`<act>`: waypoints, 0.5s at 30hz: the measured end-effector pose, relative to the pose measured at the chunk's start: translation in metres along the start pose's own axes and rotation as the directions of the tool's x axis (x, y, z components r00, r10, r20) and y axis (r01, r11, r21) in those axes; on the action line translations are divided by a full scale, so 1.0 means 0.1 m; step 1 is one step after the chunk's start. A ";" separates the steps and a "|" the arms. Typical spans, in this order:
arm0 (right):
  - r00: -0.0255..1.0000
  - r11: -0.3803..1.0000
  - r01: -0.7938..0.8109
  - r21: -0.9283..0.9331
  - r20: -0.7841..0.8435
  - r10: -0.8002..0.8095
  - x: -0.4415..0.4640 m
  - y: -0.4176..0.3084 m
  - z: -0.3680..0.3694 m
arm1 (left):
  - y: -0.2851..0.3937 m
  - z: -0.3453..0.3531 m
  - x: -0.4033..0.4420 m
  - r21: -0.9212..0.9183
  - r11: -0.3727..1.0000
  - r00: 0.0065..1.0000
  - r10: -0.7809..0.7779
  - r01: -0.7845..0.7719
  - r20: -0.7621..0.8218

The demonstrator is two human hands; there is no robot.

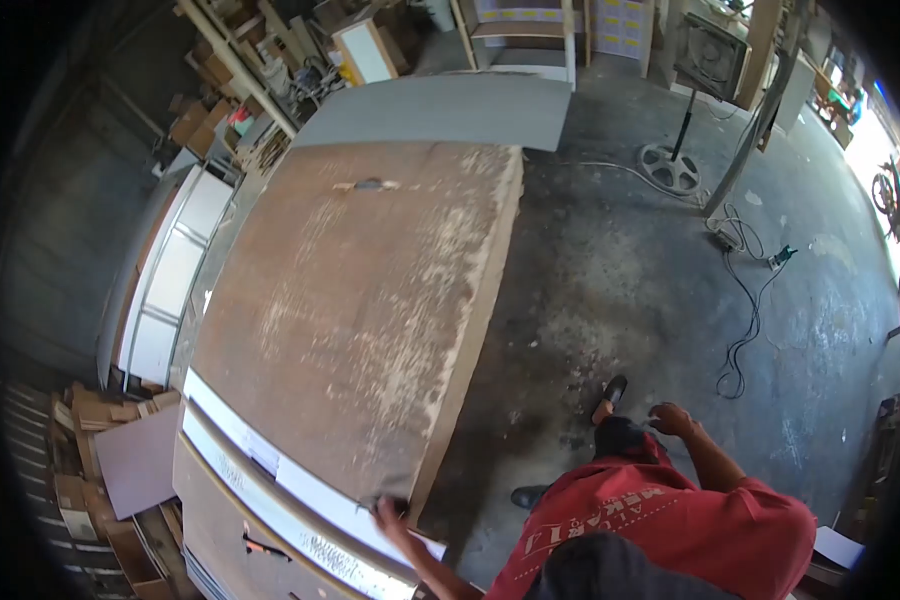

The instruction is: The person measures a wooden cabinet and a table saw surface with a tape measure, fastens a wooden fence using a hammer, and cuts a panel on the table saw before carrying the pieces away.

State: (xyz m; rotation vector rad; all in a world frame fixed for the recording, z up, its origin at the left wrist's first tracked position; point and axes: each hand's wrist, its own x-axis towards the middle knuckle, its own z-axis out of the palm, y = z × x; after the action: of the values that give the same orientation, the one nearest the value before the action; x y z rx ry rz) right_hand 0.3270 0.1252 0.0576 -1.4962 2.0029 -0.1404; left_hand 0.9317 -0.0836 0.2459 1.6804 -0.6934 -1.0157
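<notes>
My left hand is at the near right corner of a large worn brown work table. Its fingers are blurred, around or against a small dark object that I cannot make out. Just beneath that hand lies the end of a long white strip, which runs along the near side of the table. My right hand hangs in the air to the right of my body, fingers loosely bent and apart, with nothing visible in it.
A grey sheet covers the table's far end, and another dark item rests nearby. An orange-and-black tool lies at lower left. Cables trail across the floor at right, near a standing fan. White panels lean at left.
</notes>
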 end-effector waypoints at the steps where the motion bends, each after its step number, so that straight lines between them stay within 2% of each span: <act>1: 0.997 0.995 -0.003 0.100 -0.072 0.011 0.18 0.03 -0.21 | 0.17 0.83 -0.18 -0.095 0.992 0.988 -0.064 0.077 0.139; 2: 0.990 0.980 0.002 0.199 -0.138 0.026 0.37 -0.18 -0.59 | 0.13 1.50 -0.28 -0.060 0.993 0.969 -0.082 0.099 0.232; 4: 0.955 0.925 0.202 0.322 -0.273 -0.114 0.76 -0.35 -1.26 | 0.13 2.73 -0.62 0.045 0.987 0.830 -0.153 0.153 0.537; 6: 0.830 0.860 0.465 0.212 -0.443 -0.340 1.17 -0.27 -1.72 | 0.37 3.80 -1.17 0.154 0.980 0.700 -0.197 0.124 0.687; 7: 0.906 0.805 0.377 0.458 -0.363 -0.218 1.22 -0.46 -2.22 | 0.36 4.23 -1.34 0.147 0.981 0.695 -0.194 0.128 0.692; 8: 0.962 0.697 0.254 0.670 -0.248 -0.113 1.18 -0.68 -2.75 | 0.32 4.65 -1.46 0.160 0.984 0.578 -0.177 0.081 0.797; 9: 0.963 0.703 0.251 0.666 -0.247 -0.109 1.24 -0.70 -3.00 | 0.33 5.01 -1.57 0.168 0.985 0.445 -0.165 0.033 0.880; 10: 0.957 0.648 0.273 0.711 -0.267 -0.109 1.31 -0.67 -3.23 | 0.42 5.35 -1.69 0.164 0.986 0.440 -0.165 0.040 0.883; 11: 0.952 0.588 0.294 0.754 -0.288 -0.106 1.40 -0.60 -3.43 | 0.58 5.65 -1.80 0.188 0.976 0.377 -0.216 0.109 0.901; 12: 0.953 0.590 0.289 0.754 -0.287 -0.100 1.48 -0.53 -3.59 | 0.73 5.93 -1.90 0.220 0.960 0.309 -0.265 0.173 0.913; 14: 0.958 0.443 0.283 0.851 -0.274 -0.085 1.66 -0.35 -3.83 | 0.97 6.51 -2.01 0.270 0.936 0.279 -0.328 0.226 0.903; 15: 0.950 0.572 0.291 0.767 -0.304 -0.075 1.78 -0.21 -3.94 | 1.04 6.80 -2.00 0.337 0.899 0.238 -0.405 0.279 0.883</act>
State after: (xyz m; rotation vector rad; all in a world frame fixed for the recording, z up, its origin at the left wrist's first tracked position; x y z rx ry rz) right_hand 0.1047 -0.1499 0.3078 -1.0707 1.5480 -1.2183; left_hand 0.2422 -0.2663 0.3116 1.1632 -1.1477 -2.4435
